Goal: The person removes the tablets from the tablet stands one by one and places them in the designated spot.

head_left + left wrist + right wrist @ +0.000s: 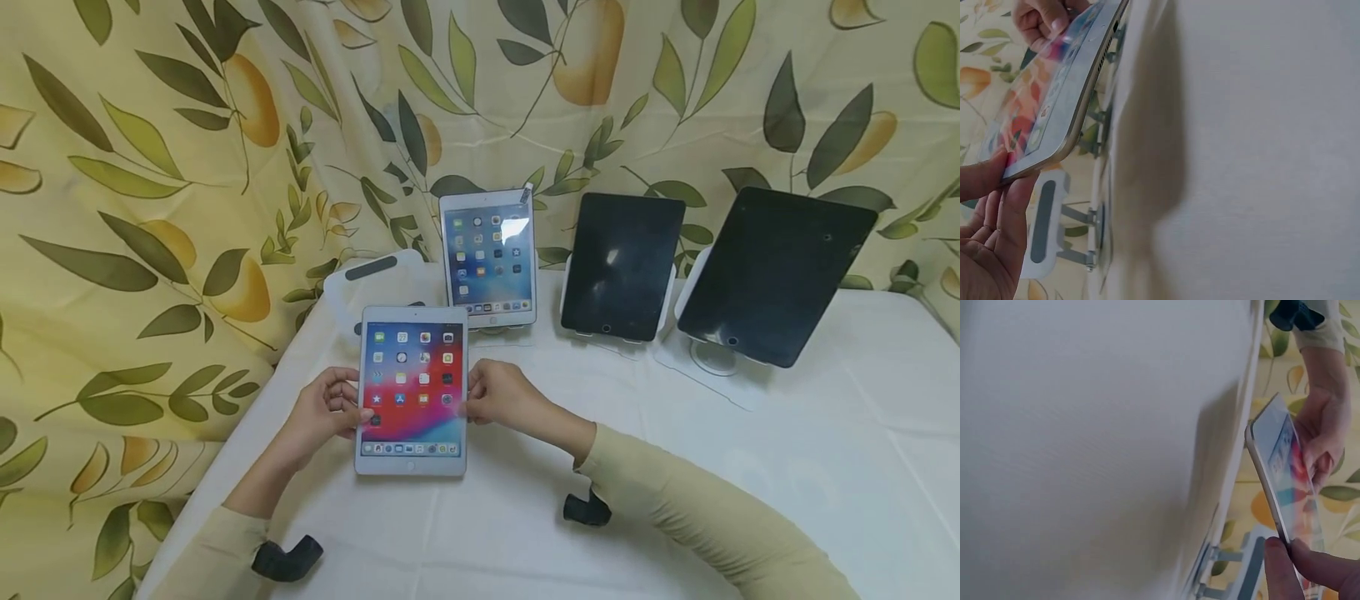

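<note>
White cloth covers the table (675,467) before you, and a curtain (150,167) printed with leaves and fruit hangs behind it. Your left hand (324,410) pinches the left edge of the lit tablet (412,390): the thumb lies across the front glass while the fingers (1004,212) curl behind the back, as the left wrist view shows. Your right hand (498,393) grips the opposite edge in the same way, its thumb on the screen side and the fingers (1275,569) pressed to the rear shell. Between the two hands the tablet is lifted clear of the cloth and tilted, its screen turned up toward you and showing rows of app icons on a red and blue background; its shadow falls on the cloth under it. Both wrists bend inward, and your forearms, in pale beige sleeves (697,508), reach in from the near edge of the table, the right one lying low across the cloth. Each wrist carries a black strap (587,510). Beyond the held tablet a white stand (372,271) sits near the left corner, and three more tablets lean upright in a row: a small lit one (489,258), then a dark one (621,265), then a larger dark one (772,275) at the far right.
</note>
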{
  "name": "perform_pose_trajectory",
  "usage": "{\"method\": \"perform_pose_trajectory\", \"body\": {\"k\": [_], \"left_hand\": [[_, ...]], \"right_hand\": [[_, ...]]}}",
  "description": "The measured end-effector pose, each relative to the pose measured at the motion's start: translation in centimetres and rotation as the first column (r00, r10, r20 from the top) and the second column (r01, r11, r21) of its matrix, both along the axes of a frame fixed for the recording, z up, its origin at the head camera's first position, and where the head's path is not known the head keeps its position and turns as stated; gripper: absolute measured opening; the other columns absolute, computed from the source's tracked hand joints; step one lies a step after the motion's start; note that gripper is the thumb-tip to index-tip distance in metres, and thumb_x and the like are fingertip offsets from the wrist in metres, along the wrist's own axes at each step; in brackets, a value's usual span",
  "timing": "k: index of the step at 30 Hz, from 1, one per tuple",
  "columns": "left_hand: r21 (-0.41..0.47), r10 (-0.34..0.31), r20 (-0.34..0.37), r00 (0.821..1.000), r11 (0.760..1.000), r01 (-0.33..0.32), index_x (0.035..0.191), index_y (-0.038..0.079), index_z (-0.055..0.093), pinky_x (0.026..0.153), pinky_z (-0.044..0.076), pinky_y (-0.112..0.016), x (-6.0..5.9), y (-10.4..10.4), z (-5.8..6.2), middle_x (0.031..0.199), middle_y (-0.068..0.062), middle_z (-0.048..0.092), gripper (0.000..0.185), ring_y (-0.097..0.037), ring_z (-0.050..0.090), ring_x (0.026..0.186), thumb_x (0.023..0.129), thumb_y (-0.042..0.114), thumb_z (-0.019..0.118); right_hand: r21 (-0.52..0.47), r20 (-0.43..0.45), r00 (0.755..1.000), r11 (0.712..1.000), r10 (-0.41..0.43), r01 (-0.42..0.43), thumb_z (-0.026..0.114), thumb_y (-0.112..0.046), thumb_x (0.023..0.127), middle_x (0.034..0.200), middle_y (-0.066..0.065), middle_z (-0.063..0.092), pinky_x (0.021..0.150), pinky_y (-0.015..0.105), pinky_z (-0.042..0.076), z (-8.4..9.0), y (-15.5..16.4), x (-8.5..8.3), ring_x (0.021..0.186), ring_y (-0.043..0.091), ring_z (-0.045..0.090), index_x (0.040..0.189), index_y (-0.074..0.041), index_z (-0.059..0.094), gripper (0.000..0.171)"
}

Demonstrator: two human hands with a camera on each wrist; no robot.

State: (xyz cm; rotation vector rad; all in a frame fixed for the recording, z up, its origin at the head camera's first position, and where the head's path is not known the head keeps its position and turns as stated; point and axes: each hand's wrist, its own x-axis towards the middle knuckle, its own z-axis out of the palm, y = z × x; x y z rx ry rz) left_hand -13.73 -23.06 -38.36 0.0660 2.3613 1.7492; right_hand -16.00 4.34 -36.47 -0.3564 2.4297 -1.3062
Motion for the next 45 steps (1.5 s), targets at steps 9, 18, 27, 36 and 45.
{"method": "perform_pose_trajectory", "body": {"k": [9, 18, 27, 36, 45], "left_hand": [[-0.027, -0.052, 0.106, 0.993, 0.998, 0.055, 0.123, -0.005, 0.037, 0.056, 0.056, -0.031, 0.0, -0.2, -1.3, 0.088, -0.008, 0.057, 0.054, -0.014, 0.061, 0.07, 0.081, 0.0, 0.069], [-0.078, -0.101, 0.156, 0.983, 0.99, 0.114, 0.123, -0.008, 0.038, 0.059, 0.057, -0.032, -0.6, -0.5, -2.2, 0.097, -0.015, 0.057, 0.055, -0.016, 0.06, 0.076, 0.08, 0.001, 0.072], [-0.109, -0.115, 0.179, 0.977, 0.985, 0.136, 0.114, -0.012, 0.042, 0.061, 0.058, -0.032, -1.5, -0.7, -2.9, 0.092, -0.014, 0.055, 0.051, -0.014, 0.059, 0.069, 0.074, -0.007, 0.073], [-0.214, -0.104, 0.222, 0.969, 0.965, 0.153, 0.113, -0.011, 0.047, 0.062, 0.057, -0.032, -1.9, -0.6, -2.8, 0.091, -0.014, 0.054, 0.05, -0.015, 0.059, 0.067, 0.072, -0.005, 0.076], [-0.297, -0.121, 0.262, 0.957, 0.934, 0.199, 0.11, -0.009, 0.05, 0.061, 0.057, -0.03, -2.0, -0.5, -2.8, 0.087, -0.013, 0.056, 0.048, -0.016, 0.057, 0.067, 0.072, -0.002, 0.078]], "right_hand": [[0.013, 0.073, 0.997, 1.0, 0.025, -0.026, 0.075, -0.002, 0.077, 0.062, 0.007, 0.065, 0.055, 0.026, 0.055, -1.9, 0.0, 0.1, 0.056, 0.016, 0.066, 0.079, 0.001, 0.058, 0.018], [-0.001, 0.133, 0.99, 0.999, 0.046, -0.047, 0.076, -0.004, 0.077, 0.063, 0.007, 0.065, 0.056, 0.028, 0.056, -3.0, -0.1, -0.1, 0.057, 0.017, 0.067, 0.076, 0.002, 0.06, 0.017], [-0.026, 0.238, 0.971, 0.999, 0.035, -0.03, 0.076, 0.0, 0.076, 0.063, 0.011, 0.067, 0.055, 0.028, 0.056, -3.7, -0.6, -0.3, 0.057, 0.019, 0.068, 0.073, 0.003, 0.061, 0.015], [-0.004, 0.294, 0.955, 0.999, 0.037, -0.038, 0.075, -0.001, 0.076, 0.063, 0.012, 0.068, 0.053, 0.027, 0.056, -3.8, -0.9, 0.0, 0.056, 0.02, 0.068, 0.07, 0.003, 0.063, 0.015], [0.06, 0.316, 0.946, 0.993, 0.076, -0.1, 0.076, -0.004, 0.077, 0.062, 0.01, 0.067, 0.051, 0.026, 0.055, -4.2, -1.0, -0.5, 0.052, 0.017, 0.066, 0.07, 0.002, 0.064, 0.015]]}}
